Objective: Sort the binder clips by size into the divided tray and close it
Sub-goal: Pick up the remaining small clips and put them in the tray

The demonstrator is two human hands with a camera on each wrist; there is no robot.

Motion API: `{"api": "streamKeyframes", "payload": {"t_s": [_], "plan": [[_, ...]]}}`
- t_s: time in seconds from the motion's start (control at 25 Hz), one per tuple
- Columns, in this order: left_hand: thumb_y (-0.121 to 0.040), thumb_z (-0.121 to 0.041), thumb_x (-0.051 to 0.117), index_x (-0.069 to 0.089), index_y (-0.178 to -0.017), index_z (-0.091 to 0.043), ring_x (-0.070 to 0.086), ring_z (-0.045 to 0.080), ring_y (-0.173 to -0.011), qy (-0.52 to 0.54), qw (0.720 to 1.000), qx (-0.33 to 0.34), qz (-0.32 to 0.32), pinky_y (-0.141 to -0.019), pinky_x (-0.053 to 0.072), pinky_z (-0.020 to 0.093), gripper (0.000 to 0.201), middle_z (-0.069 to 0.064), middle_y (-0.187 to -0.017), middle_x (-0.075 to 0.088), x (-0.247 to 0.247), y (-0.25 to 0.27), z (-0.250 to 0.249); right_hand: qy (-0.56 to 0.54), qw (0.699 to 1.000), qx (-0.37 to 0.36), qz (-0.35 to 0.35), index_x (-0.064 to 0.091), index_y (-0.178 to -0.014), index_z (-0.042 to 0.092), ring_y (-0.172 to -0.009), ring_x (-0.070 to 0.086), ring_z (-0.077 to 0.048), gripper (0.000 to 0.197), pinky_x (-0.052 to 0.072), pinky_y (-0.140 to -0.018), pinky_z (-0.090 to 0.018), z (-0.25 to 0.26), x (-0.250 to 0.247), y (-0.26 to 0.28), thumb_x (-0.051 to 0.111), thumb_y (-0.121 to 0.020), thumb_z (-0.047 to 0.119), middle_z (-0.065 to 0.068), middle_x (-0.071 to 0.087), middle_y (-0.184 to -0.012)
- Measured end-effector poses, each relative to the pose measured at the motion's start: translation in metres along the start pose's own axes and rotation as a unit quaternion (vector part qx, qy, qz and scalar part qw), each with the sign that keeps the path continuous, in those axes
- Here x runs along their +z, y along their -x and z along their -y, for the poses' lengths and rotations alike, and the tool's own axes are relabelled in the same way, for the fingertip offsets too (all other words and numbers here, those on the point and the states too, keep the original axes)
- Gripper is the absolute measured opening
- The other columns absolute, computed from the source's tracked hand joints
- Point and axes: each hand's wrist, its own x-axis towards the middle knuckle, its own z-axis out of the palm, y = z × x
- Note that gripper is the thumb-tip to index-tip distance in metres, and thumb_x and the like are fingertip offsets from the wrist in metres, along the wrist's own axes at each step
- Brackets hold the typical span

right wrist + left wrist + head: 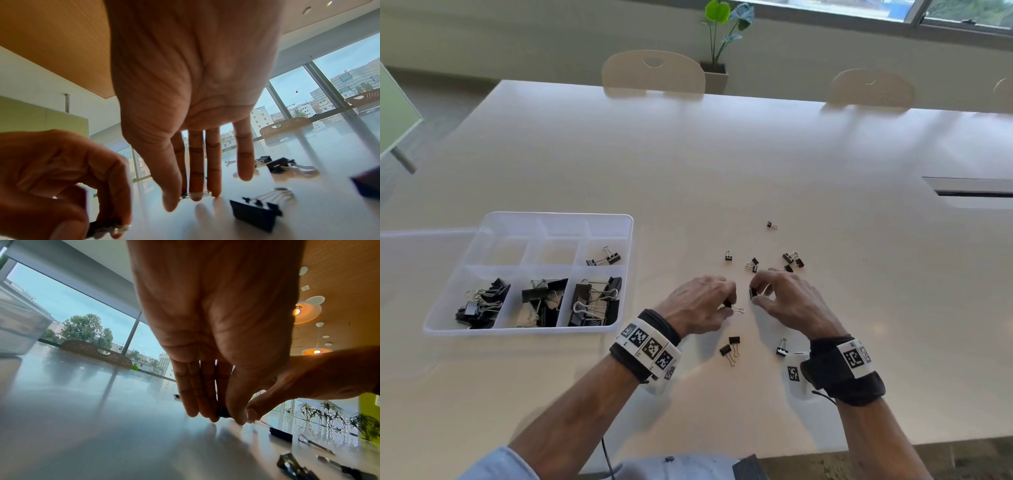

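Watching the head view, I find the left hand (700,306) pinching a small binder clip (732,307) low over the table (688,164), its wire handle sticking out toward the right hand (786,299). I record the right hand, just beside it, pinching a second small clip (754,293); in the right wrist view its fingertips (195,195) press a wire handle at the tabletop. Loose clips lie beyond both hands (792,260), and two more (731,346) sit between the wrists, with one (782,346) just inside the right wrist. The divided tray (530,329) stands well to the left of the left hand, lid off. I note larger clips (589,301) filling its three near compartments and a couple of small ones (606,258) in the far compartment nearest the hands
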Motion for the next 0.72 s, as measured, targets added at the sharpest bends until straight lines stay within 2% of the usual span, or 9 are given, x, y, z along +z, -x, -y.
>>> {"api": "streamKeyframes", "payload": {"t_s": [0.16, 0.28, 0.4, 0.52, 0.72], "plan": [[-0.097, -0.035, 0.067, 0.068, -0.111, -0.016, 0.063, 0.017, -0.089, -0.010, 0.995, -0.044, -0.090, -0.080, 0.056, 0.034, 0.023, -0.003, -0.100, 0.067, -0.026, 0.018, 0.009, -0.029, 0.998, -0.051, -0.019, 0.069, -0.102, 0.037, -0.090, 0.068, 0.000, 0.011, 0.058, -0.075, -0.033, 0.035, -0.008, -0.025, 0.076, -0.094, 0.035, 0.020, 0.068, -0.101], [-0.099, -0.039, 0.065, 0.069, -0.114, -0.019, 0.061, 0.016, -0.098, -0.043, 0.984, -0.097, -0.140, -0.083, 0.056, 0.035, 0.026, -0.004, -0.104, 0.067, -0.057, 0.036, 0.021, -0.046, 0.994, -0.097, -0.029, 0.069, -0.104, 0.037, -0.092, 0.068, -0.001, 0.012, 0.058, -0.075, -0.033, 0.071, -0.011, -0.050, 0.076, -0.094, 0.038, 0.019, 0.067, -0.104], [-0.096, -0.041, 0.068, 0.069, -0.115, -0.027, 0.060, 0.016, -0.109, -0.065, 0.964, -0.181, -0.185, -0.086, 0.055, 0.039, 0.024, -0.008, -0.109, 0.068, -0.091, 0.057, 0.045, -0.073, 0.987, -0.137, -0.043, 0.069, -0.102, 0.037, -0.093, 0.068, 0.000, 0.013, 0.059, -0.078, -0.036, 0.114, -0.009, -0.080, 0.076, -0.091, 0.038, 0.019, 0.067, -0.104], [-0.093, -0.038, 0.071, 0.067, -0.117, -0.031, 0.059, 0.016, -0.117, -0.061, 0.945, -0.254, -0.196, -0.087, 0.049, 0.035, 0.025, -0.013, -0.110, 0.071, -0.114, 0.075, 0.075, -0.097, 0.980, -0.169, -0.050, 0.071, -0.101, 0.037, -0.092, 0.069, -0.003, 0.012, 0.058, -0.080, -0.035, 0.160, -0.005, -0.104, 0.075, -0.090, 0.035, 0.018, 0.069, -0.102], [-0.094, -0.036, 0.070, 0.067, -0.122, -0.031, 0.061, 0.017, -0.117, -0.068, 0.921, -0.353, -0.154, -0.090, 0.051, 0.036, 0.029, -0.010, -0.111, 0.073, -0.131, 0.091, 0.118, -0.071, 0.977, -0.200, -0.033, 0.073, -0.111, 0.033, -0.095, 0.066, -0.008, 0.017, 0.058, -0.079, -0.036, 0.221, 0.016, -0.128, 0.075, -0.094, 0.030, 0.017, 0.069, -0.106]]}}
